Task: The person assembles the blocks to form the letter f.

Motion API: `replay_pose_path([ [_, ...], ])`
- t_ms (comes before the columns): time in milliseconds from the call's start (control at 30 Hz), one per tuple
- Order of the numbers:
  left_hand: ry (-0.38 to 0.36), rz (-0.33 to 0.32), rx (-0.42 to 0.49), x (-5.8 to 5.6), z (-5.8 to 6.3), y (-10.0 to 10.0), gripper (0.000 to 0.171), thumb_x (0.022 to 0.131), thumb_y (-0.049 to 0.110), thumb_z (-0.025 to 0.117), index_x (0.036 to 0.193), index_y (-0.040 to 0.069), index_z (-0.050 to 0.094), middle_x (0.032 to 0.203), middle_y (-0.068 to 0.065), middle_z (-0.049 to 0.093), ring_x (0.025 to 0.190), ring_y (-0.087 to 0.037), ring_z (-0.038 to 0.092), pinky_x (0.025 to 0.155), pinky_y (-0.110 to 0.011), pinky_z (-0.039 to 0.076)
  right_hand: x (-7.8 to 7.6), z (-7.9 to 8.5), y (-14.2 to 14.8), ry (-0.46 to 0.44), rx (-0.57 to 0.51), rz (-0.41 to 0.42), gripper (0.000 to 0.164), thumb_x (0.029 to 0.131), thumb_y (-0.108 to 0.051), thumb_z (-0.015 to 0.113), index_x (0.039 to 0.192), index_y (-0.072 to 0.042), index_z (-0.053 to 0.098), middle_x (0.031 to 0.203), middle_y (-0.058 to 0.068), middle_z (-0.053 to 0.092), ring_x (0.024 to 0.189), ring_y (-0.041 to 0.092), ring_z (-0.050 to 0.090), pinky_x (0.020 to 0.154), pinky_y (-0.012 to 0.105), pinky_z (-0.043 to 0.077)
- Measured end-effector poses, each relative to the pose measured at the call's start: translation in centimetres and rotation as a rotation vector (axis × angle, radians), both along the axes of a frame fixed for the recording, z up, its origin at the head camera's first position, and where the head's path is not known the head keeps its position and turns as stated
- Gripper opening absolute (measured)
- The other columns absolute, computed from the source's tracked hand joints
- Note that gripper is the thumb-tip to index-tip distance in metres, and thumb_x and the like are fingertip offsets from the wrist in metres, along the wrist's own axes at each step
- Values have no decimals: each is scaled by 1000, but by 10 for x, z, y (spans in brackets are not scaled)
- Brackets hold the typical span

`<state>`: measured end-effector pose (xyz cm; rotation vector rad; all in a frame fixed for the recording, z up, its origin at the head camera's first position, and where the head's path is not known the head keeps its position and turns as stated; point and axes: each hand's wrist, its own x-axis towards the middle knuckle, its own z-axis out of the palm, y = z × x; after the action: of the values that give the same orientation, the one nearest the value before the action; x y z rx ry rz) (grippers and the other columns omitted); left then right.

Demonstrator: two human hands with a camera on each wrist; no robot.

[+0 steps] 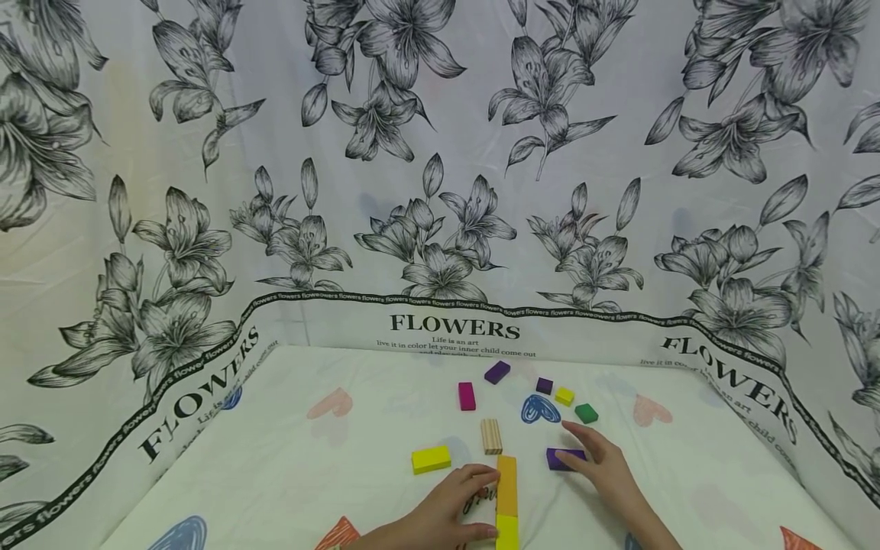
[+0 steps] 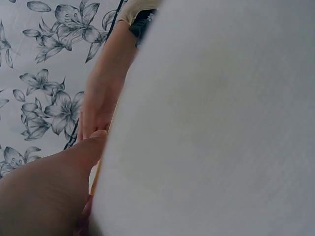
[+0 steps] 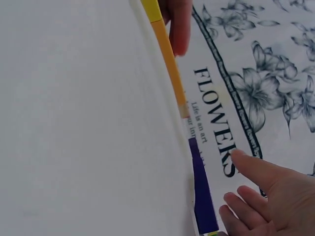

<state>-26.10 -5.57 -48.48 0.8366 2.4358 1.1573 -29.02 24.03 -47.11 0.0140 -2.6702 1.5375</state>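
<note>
In the head view an orange block and a yellow block lie end to end in a line. My left hand is along their left side, fingertips at the orange block and thumb at the yellow one. A purple block lies to the right. My right hand is spread over its right end, the thumb overlapping it and the index finger reaching past it. In the right wrist view the right hand has its thumb and fingers apart, beside the purple block.
A plain wood block lies just beyond the orange one, with another yellow block to the left. Farther back are a magenta block, a purple block, and small purple, yellow and green blocks.
</note>
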Motion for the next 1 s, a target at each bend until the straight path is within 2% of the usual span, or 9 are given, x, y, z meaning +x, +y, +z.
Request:
replay_pose_path([
  [200, -23, 0, 9, 1, 0, 0, 59, 84, 47, 72, 138, 42, 48, 142, 18, 43, 113, 1, 44, 110, -38, 45, -1, 6, -12, 0, -61, -1, 53, 88, -21, 72, 138, -13, 53, 145, 11, 52, 140, 33, 42, 110, 47, 42],
  [367, -4, -11, -7, 0, 0, -1, 59, 84, 48, 71, 138, 43, 47, 142, 19, 43, 118, -2, 42, 109, -37, 46, -5, 7, -23, 4, -96, 0, 48, 88, -13, 72, 134, -10, 57, 143, 12, 55, 138, 34, 45, 104, 41, 48],
  [533, 25, -17, -11, 0, 1, -1, 61, 85, 46, 71, 141, 40, 47, 142, 18, 43, 119, -1, 42, 110, -33, 45, -10, 7, -30, 11, -113, 40, 51, 87, -15, 74, 134, -11, 56, 143, 9, 56, 138, 31, 46, 107, 41, 45],
  [700, 13, -15, -13, 1, 2, -1, 61, 85, 45, 71, 140, 41, 47, 141, 20, 43, 118, 0, 42, 110, -34, 45, -16, 8, -38, 18, -123, 83, 54, 87, -18, 74, 136, -11, 54, 144, 10, 54, 139, 31, 45, 112, 46, 40],
  [1000, 76, -62, -20, 1, 5, -2, 60, 90, 44, 67, 145, 33, 45, 144, 13, 42, 121, -1, 41, 110, -28, 44, -30, 10, -54, 34, -112, 187, 62, 86, -22, 75, 140, -11, 50, 145, 10, 53, 139, 32, 44, 112, 49, 40],
])
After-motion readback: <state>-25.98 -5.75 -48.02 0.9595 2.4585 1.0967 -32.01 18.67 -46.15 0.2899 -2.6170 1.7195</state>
